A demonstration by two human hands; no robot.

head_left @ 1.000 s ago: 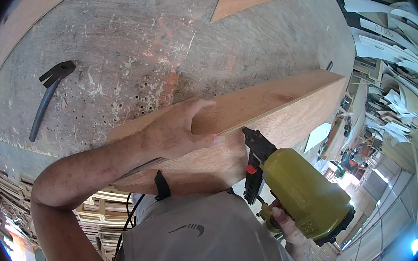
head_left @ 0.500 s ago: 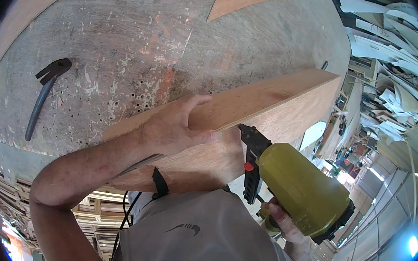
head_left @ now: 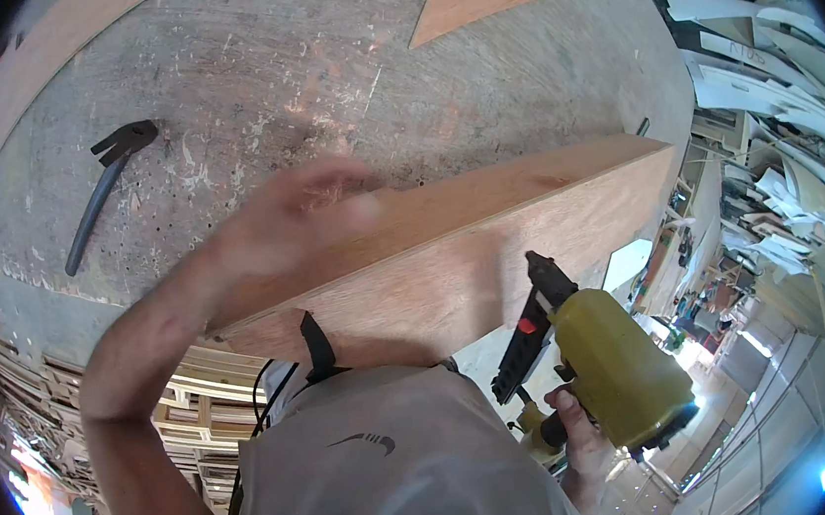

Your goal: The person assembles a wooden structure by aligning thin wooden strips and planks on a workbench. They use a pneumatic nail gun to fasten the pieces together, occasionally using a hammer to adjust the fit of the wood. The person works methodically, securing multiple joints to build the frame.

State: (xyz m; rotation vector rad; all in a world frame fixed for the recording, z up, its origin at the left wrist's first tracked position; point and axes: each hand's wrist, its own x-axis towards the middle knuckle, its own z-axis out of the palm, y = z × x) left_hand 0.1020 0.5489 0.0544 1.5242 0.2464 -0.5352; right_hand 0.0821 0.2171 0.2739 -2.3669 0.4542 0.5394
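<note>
Presently, left hand (head_left: pixel 300 224): thumb and fingers spread over the plywood piece (head_left: pixel 498 212), pinching nothing visible (blur hides any contact).
Right hand (head_left: pixel 581 440): thumb curled on the nail gun (head_left: pixel 622 366), other fingers mostly hidden, probably wrapped there to bear its weight.
Nail gun: above the right fingers, nose angled toward the wood; touching, I cannot tell.
Plywood piece: under and right of the left fingers, long side bodyward, perhaps for easy reach.
Hammer (head_left: pixel 96 218): left of those fingers, seemingly parked aside.

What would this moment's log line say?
left hand: open, blurred, near plywood piece; right hand: gripping nail gun; hammer: on worktable
</note>
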